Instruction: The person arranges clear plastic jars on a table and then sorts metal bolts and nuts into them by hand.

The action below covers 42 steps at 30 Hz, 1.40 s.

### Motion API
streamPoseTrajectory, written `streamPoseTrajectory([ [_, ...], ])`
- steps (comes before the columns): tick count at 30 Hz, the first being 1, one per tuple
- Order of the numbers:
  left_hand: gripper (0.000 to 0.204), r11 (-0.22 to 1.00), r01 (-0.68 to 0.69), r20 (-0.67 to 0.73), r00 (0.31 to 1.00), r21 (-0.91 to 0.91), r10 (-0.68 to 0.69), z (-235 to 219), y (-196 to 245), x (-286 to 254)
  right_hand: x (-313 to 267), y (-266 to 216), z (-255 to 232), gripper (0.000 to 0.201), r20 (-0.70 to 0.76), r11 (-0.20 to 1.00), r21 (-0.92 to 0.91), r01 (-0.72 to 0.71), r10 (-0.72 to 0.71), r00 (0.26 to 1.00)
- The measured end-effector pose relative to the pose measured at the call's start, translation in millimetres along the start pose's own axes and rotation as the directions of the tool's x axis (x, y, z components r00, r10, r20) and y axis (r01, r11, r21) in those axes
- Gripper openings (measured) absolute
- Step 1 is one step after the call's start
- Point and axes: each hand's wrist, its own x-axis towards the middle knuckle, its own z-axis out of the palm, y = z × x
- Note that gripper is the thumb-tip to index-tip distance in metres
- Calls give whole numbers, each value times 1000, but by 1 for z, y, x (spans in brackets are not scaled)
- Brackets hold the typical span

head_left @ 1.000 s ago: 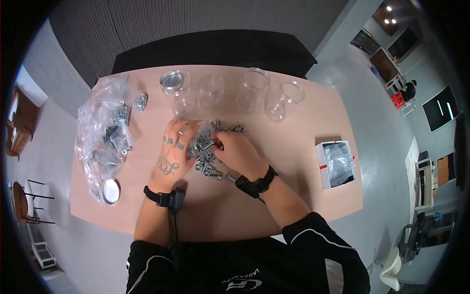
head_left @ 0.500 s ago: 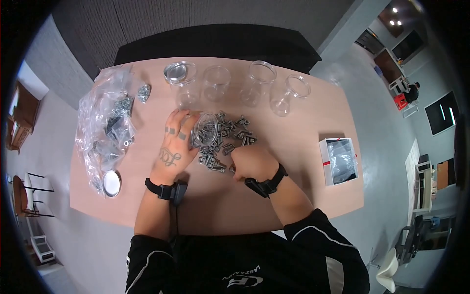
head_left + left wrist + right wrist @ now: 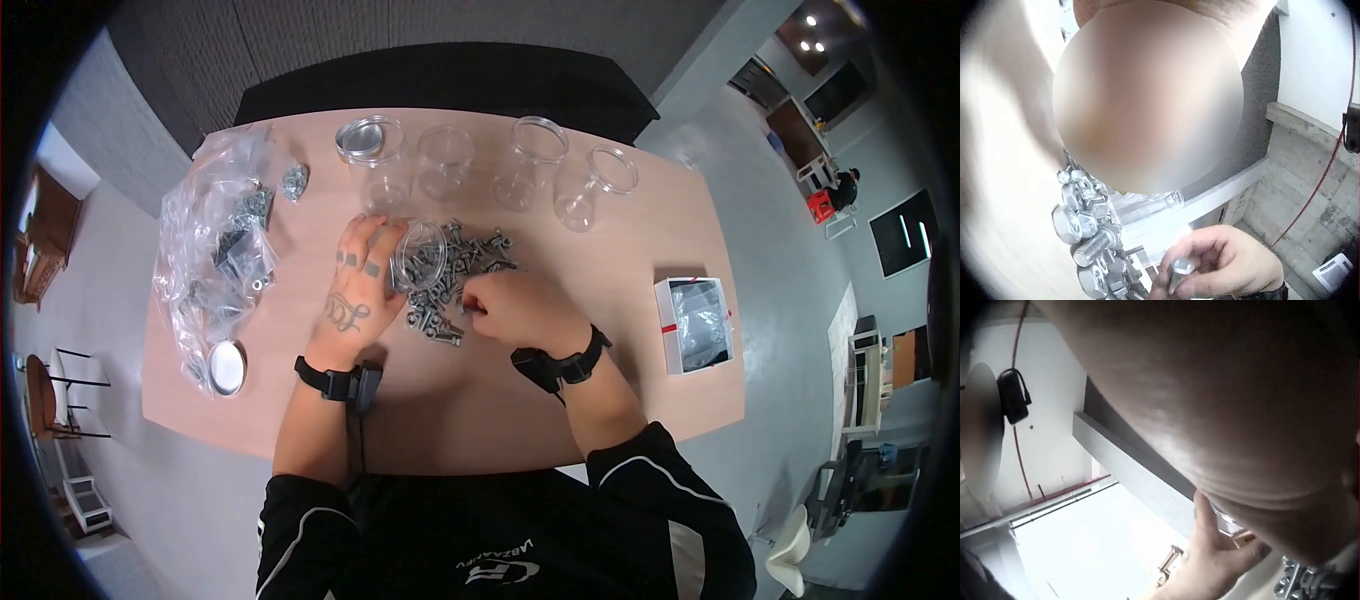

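A clear jar lies tipped on its side with its mouth toward a heap of metal bolts. My left hand is curled round the jar from the left. At the heap's right edge, my right hand pinches a bolt between thumb and fingers, its hexagonal head showing in the left wrist view. More bolts with thick threads are piled close by in that view. The left hand's fingers also appear in the right wrist view.
Clear jars stand along the table's far side, one with a metal lid on top. Plastic bags of hardware and a round lid lie at left. A white box holding plastic sits at right.
My right hand has left the jar's mouth, dipped toward the near side, then risen to the heap's edge holding a bolt. The loose bolt near the wrist is gone from its spot.
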Motion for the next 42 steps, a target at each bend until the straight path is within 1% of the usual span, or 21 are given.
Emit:
streamPoseTrajectory([
  [1, 93, 1000, -10, -8, 1000, 2, 10, 0, 0, 0, 0, -1, -2, 23, -122, 996, 80, 29, -19, 992],
  [2, 93, 1000, -9, -7, 1000, 1, 9, 1, 0, 0, 1, -4, -5, 23, -121, 996, 80, 27, -17, 992],
  [4, 93, 1000, -14, -16, 1000, 1, 14, 1, 0, 0, 3, -7, -7, 30, -202, 970, 244, 17, 34, 979],
  [5, 93, 1000, -15, -15, 1000, 0, 15, 1, 0, 1, 5, -8, -6, 30, -202, 970, 244, 15, 36, 979],
  [7, 92, 1000, -10, -15, 1000, -1, 10, 1, 1, 1, 10, -10, -3, 30, -329, 968, 237, 83, 0, 944],
  [8, 92, 1000, -11, -14, 1000, -3, 11, 2, 1, 1, 13, -11, 0, 30, -330, 968, 237, 81, 2, 944],
  [10, 92, 1000, -18, -16, 1000, 5, 19, 3, 0, 1, 19, -12, 7, 28, -406, 941, 315, 127, 13, 914],
  [11, 92, 1000, -19, -15, 1000, 4, 19, 3, 1, 1, 22, -12, 10, 28, -406, 941, 315, 125, 14, 914],
  [13, 92, 999, -40, -13, 999, 13, 40, 3, 2, 1, 29, -10, 19, 26, -521, 943, 245, 226, -69, 851],
  [17, 92, 998, -57, -8, 998, 16, 57, 4, 3, 1, 38, -4, 41, 24, -568, 960, 127, 251, -137, 812],
  [20, 92, 998, -54, -5, 999, 19, 54, 5, 3, 1, 41, -1, 49, 22, -552, 967, 95, 238, -147, 821],
  [22, 92, 997, -61, 6, 998, 38, 61, 5, 2, 1, 41, -1, 50, 21, -502, 974, 100, 202, -126, 856],
  [24, 92, 997, -62, 5, 998, 36, 62, 5, 1, 0, 41, -1, 51, 20, -508, 972, 114, 205, -120, 853],
  [26, 93, 997, -63, 3, 998, 33, 63, 5, 2, 1, 38, -4, 44, 19, -515, 970, 126, 208, -115, 849],
  [29, 95, 999, -38, 8, 999, 27, 38, 4, 2, 0, 25, -4, 13, 16, -469, 976, 154, 153, -64, 881],
  [31, 97, 999, -38, 0, 999, 8, 38, 4, 1, -1, 13, 6, -9, 16, -348, 996, 92, -20, 51, 936],
  [32, 97, 999, -34, -1, 999, 9, 34, 4, 1, -1, 5, 17, -13, 16, -344, 996, 92, -19, 49, 938],
  [34, 99, 999, -29, 7, 1000, 23, 29, 4, 1, -1, -8, 34, -19, 21, -189, 982, -99, -159, 139, 972],
  [35, 99, 999, -26, 10, 1000, 24, 26, 4, 1, -1, -11, 37, -21, 21, -187, 982, -97, -159, 139, 972],
  [37, 99, 999, -31, 7, 1000, 23, 31, 3, 2, 0, -13, 40, -27, 24, 28, 941, -93, -325, 329, 944],
  [42, 93, 1000, -7, -14, 1000, -18, 7, 3, 2, 0, -2, 52, -5, 25, 82, 946, -206, -252, 273, 958],
])
